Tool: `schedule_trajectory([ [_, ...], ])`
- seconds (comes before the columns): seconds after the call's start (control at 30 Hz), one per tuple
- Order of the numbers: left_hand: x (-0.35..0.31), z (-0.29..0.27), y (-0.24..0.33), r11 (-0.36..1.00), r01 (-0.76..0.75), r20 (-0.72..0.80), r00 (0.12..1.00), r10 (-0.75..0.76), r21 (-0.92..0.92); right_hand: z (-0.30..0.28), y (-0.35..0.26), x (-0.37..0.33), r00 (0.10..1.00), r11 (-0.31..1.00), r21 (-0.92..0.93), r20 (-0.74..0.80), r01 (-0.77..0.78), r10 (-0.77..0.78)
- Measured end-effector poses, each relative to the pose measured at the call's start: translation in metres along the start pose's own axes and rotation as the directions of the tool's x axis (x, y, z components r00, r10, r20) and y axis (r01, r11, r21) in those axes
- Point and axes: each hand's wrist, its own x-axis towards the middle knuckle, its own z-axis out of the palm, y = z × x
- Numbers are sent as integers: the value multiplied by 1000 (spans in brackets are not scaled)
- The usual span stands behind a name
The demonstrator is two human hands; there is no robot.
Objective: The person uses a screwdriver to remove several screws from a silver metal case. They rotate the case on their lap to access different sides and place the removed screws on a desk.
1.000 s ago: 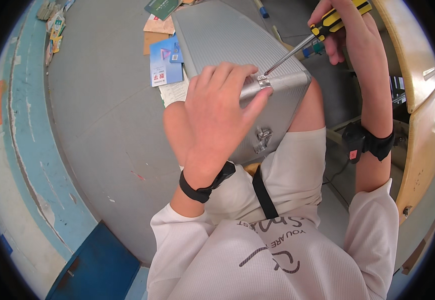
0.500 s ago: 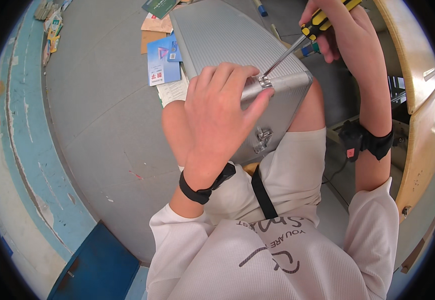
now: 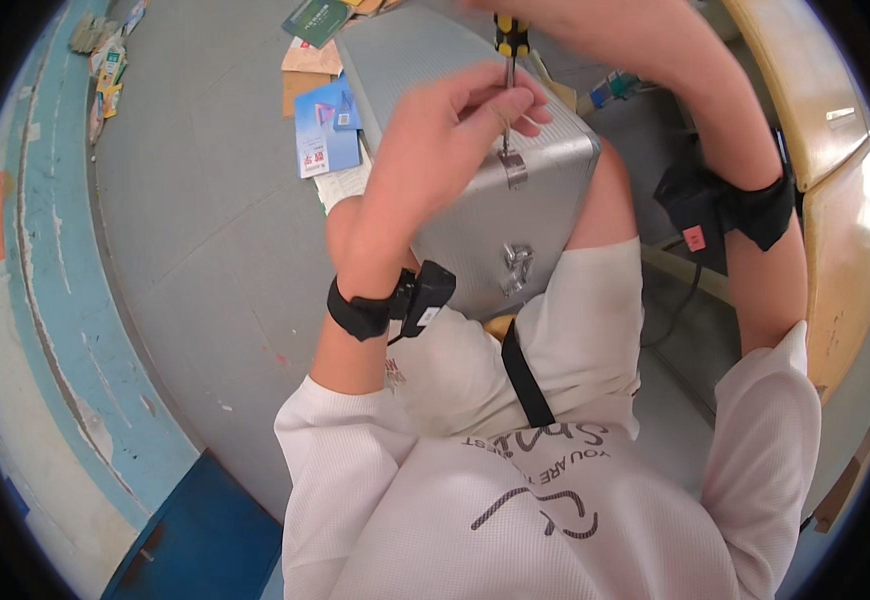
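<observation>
head cam: left fisheye of worn pair, upright. looks steeply down over the wearer's shirt (image 3: pixel 435 510) at close range; left hand (image 3: pixel 440 135) and metal case (image 3: pixel 515 225) upper-centre, right hand (image 3: pixel 575 25) clipped by top edge.

The screwdriver (image 3: pixel 512 42), slanted toward the upper right before, now stands nearly upright at top centre. The right hand (image 3: pixel 585 25) has shifted left to the top edge of the frame, which partly cuts it off. The left hand (image 3: pixel 440 130), earlier spread over the case (image 3: pixel 467 245), now curls thumb and fingers around the screwdriver at upper centre.
</observation>
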Motion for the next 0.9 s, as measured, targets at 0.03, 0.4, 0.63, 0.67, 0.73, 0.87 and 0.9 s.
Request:
schedule_trajectory([
  [0.03,1,0,-1,1000,7,7,1000,-7,-7,-5,-2,-1,998,999,-40,-60,29,-32],
  [0.4,-7,-5,-8,1000,-11,-28,1000,10,-28,2,28,10,884,895,-57,-143,442,-446],
  [0.63,-17,-1,-7,994,-60,-47,997,56,-86,-9,12,-9,904,902,52,-22,428,-428],
  [0.67,-20,-4,-10,995,-57,-56,997,52,-82,-7,1,-14,895,895,-69,-35,441,-444],
  [0.73,-14,-1,-15,987,-149,-50,988,146,-65,-22,-10,-21,897,880,-221,-49,420,-440],
  [0.87,-14,-2,-21,975,-207,-46,978,204,-76,-32,-22,-20,959,958,-90,105,272,-263],
  [0.9,-16,-5,-20,978,-197,-33,980,195,-73,-26,-20,-20,963,961,-89,88,263,-255],
])
